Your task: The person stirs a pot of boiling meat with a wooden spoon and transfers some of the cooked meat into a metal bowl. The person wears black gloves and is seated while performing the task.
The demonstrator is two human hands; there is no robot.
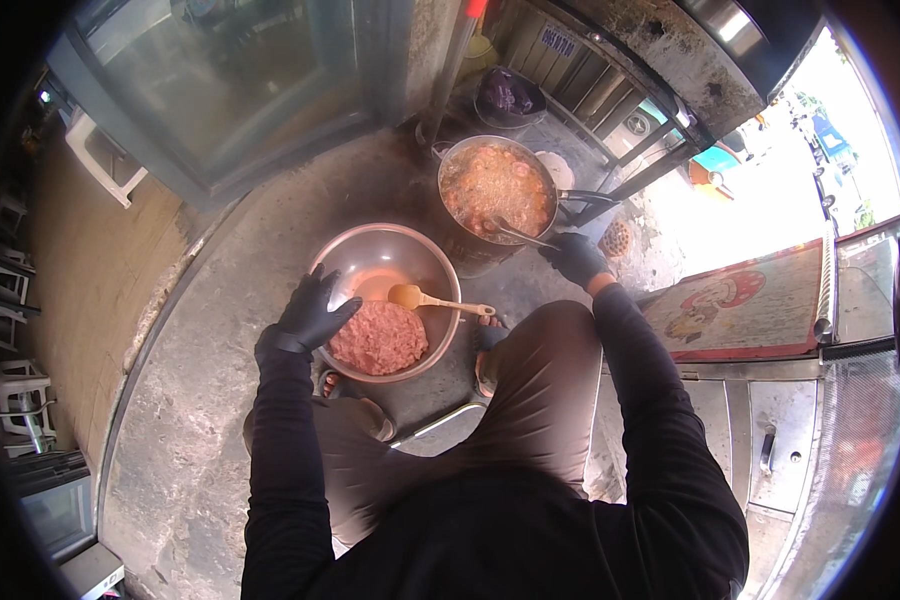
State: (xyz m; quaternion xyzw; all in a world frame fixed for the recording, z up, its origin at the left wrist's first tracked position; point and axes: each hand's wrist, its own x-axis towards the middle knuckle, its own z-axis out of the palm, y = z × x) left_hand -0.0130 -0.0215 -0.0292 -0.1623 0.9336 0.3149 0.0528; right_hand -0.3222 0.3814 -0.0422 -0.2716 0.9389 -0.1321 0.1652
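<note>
The right grip (573,260) is holding a metal utensil (520,234) dipping into the bubbling pot (462,242) at one o'clock; the left grip (314,311) is resting open on the bowl's (410,260) nine o'clock rim, pink mince (378,340) lying inside at six. Jerking the utensil could be splashing liquid onto the bare right wrist (601,284)

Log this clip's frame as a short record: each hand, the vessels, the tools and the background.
Left hand: black-gloved, spread at the left rim of the steel bowl
Right hand: black-gloved, closed around the handle of a metal utensil
Bowl contents: pink minced meat, heaped in the lower part
Bowl tool: wooden spoon, its handle crossing the right rim
Pot: beyond the bowl and to its right, holding frothy orange-brown food; utensil's head in it
Background: white plastic chairs at far left
</note>
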